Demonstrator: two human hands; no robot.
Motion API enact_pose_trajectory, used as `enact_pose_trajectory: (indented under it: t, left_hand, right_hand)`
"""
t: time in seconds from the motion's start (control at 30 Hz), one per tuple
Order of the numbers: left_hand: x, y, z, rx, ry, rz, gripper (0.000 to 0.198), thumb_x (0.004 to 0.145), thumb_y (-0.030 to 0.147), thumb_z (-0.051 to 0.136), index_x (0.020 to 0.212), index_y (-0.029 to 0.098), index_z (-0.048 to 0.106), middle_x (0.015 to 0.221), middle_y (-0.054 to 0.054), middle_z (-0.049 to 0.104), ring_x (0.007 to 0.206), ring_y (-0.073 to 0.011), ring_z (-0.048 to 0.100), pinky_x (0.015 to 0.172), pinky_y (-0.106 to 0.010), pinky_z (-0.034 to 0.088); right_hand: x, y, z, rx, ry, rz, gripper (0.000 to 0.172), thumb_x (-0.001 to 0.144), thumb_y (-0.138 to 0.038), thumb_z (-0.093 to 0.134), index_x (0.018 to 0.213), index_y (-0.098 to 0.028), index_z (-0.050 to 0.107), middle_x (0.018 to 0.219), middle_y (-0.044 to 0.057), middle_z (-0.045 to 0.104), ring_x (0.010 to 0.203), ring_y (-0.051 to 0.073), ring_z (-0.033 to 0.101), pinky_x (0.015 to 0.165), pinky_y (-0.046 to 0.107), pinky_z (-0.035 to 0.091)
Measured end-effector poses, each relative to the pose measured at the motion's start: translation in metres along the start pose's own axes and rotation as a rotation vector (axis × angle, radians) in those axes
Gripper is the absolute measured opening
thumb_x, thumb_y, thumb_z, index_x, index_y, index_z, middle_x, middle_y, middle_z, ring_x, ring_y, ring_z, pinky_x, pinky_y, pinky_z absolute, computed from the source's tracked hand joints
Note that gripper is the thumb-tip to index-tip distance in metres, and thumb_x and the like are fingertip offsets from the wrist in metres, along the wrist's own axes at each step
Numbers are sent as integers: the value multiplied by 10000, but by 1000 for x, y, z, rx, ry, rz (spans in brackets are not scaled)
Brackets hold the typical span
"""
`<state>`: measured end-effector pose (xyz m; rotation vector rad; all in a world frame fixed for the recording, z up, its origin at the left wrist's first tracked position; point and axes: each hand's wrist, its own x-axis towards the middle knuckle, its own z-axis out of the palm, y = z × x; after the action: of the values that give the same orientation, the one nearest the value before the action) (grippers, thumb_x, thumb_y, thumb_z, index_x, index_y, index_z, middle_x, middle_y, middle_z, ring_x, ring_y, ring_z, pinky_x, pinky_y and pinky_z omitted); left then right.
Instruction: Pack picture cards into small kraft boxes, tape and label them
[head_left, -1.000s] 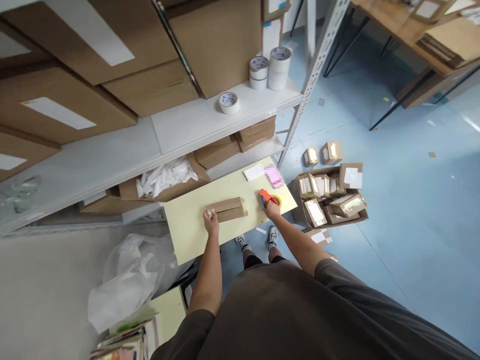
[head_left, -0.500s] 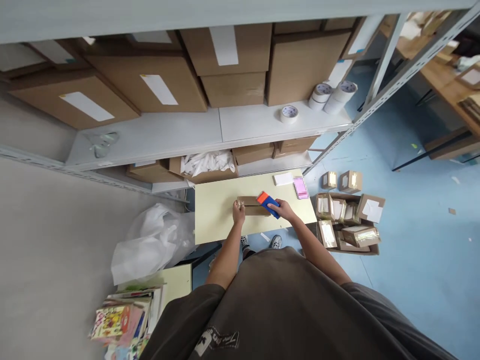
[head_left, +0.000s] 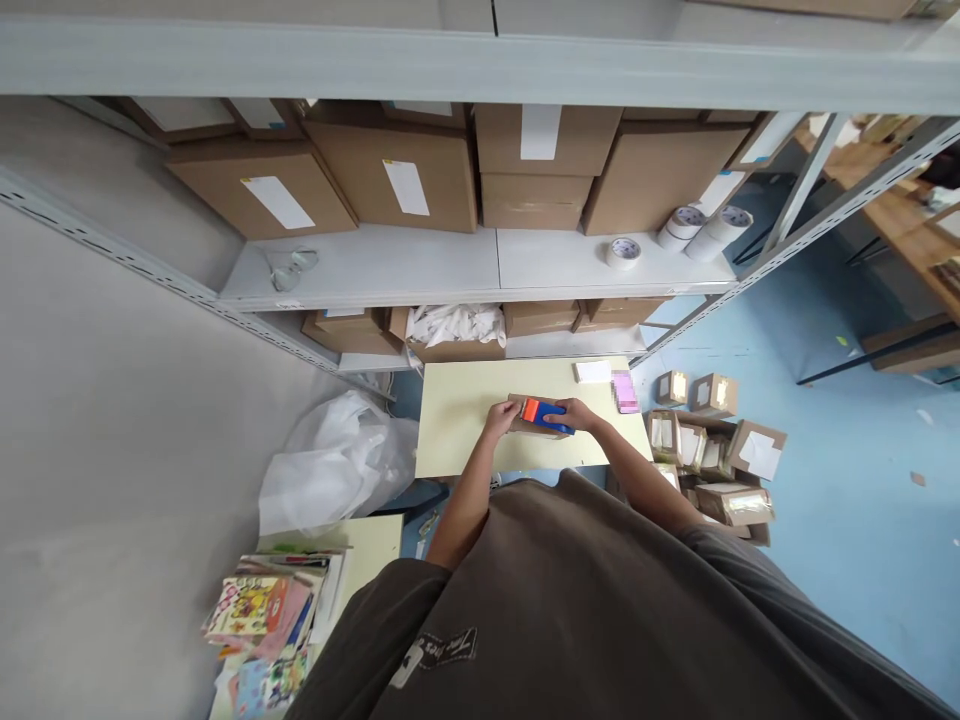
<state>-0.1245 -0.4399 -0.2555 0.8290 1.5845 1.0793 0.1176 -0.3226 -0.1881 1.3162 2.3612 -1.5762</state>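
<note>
A small brown cardboard box [head_left: 525, 426] lies on the pale yellow table [head_left: 457, 420]. My left hand [head_left: 501, 415] grips the box's left end. My right hand [head_left: 577, 413] is closed on an orange and blue tape dispenser [head_left: 546, 413], which rests on top of the box. A white paper [head_left: 593, 371] and a pink pad [head_left: 624, 391] lie at the table's far right corner.
A metal rack behind the table holds big cardboard boxes [head_left: 405, 180] and tape rolls [head_left: 622, 251]. An open carton with several small packed boxes [head_left: 712, 465] stands on the blue floor at right. A white plastic bag [head_left: 337, 470] lies at left, books [head_left: 262, 620] nearer me.
My right hand lifted the tape dispenser from the table's right side and brought it left onto the box. The view swung upward, toward the rack.
</note>
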Motion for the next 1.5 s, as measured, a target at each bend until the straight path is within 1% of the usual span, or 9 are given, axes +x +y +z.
enact_pose_trajectory:
  t: [0.17, 0.4, 0.6, 0.9, 1.07, 1.17, 1.3, 1.4, 1.5]
  left_hand:
    - [-5, 11, -3, -92, -88, 14, 543, 751, 679, 787, 861, 148, 811, 840, -77, 783, 838, -236, 715, 813, -341, 562]
    - [-16, 38, -4, -57, -18, 175, 479, 845, 619, 756, 937, 153, 824, 950, -118, 815, 898, -255, 735, 868, -370, 578]
    - [-15, 52, 5, 42, -13, 172, 426, 846, 569, 769, 932, 157, 839, 921, -108, 820, 879, -253, 743, 828, -350, 585]
    - [-18, 54, 11, 205, 226, 138, 244, 908, 392, 704, 902, 190, 841, 883, -92, 813, 847, -238, 730, 838, -342, 560]
    - [-18, 57, 11, 239, 268, 107, 224, 872, 385, 729, 921, 197, 841, 880, -78, 816, 859, -245, 721, 824, -327, 545]
    - [-17, 56, 1, 251, 290, 97, 224, 868, 355, 707, 929, 186, 841, 885, -80, 813, 866, -246, 720, 814, -317, 537]
    - [-15, 50, -32, 285, 383, 76, 221, 883, 335, 651, 870, 188, 816, 845, -58, 798, 835, -218, 705, 809, -293, 525]
    - [-11, 39, -51, 284, 379, 34, 212, 872, 352, 648, 792, 203, 777, 761, -24, 766, 775, -192, 688, 786, -272, 516]
    - [-5, 20, -55, 270, 398, -42, 212, 865, 356, 641, 753, 216, 755, 735, -15, 755, 768, -185, 688, 779, -265, 511]
  right_hand:
    - [-11, -5, 2, 118, -47, -59, 553, 719, -728, 823, 832, -193, 739, 781, 16, 715, 749, 208, 652, 672, 306, 542]
    - [-21, -5, 6, 251, -28, -153, 621, 698, -732, 842, 966, -176, 778, 905, 35, 742, 891, 248, 652, 808, 359, 555]
    - [-21, 3, 9, 375, -46, -152, 619, 676, -708, 854, 969, -172, 757, 911, 40, 730, 865, 241, 647, 813, 378, 550]
    - [-32, 11, -13, 140, -41, -101, 597, 853, -715, 684, 1112, -179, 731, 1004, 74, 763, 900, 249, 671, 796, 343, 540]
    - [-27, -1, -34, 15, -94, -58, 571, 830, -760, 700, 908, -194, 689, 856, 60, 730, 791, 225, 646, 690, 299, 491]
    - [-26, -1, -41, 17, -112, -46, 589, 811, -777, 715, 894, -196, 674, 854, 63, 721, 766, 216, 640, 657, 288, 475]
    - [-34, 17, -51, -25, -120, 9, 621, 758, -806, 749, 815, -195, 651, 784, 63, 698, 710, 208, 620, 608, 285, 450]
    - [-38, 28, -56, -98, -111, 54, 619, 779, -812, 731, 801, -201, 632, 786, 61, 705, 723, 205, 628, 621, 281, 452]
    - [-33, 26, -56, -168, -129, 92, 595, 813, -792, 719, 857, -202, 653, 849, 71, 739, 780, 215, 662, 660, 279, 472]
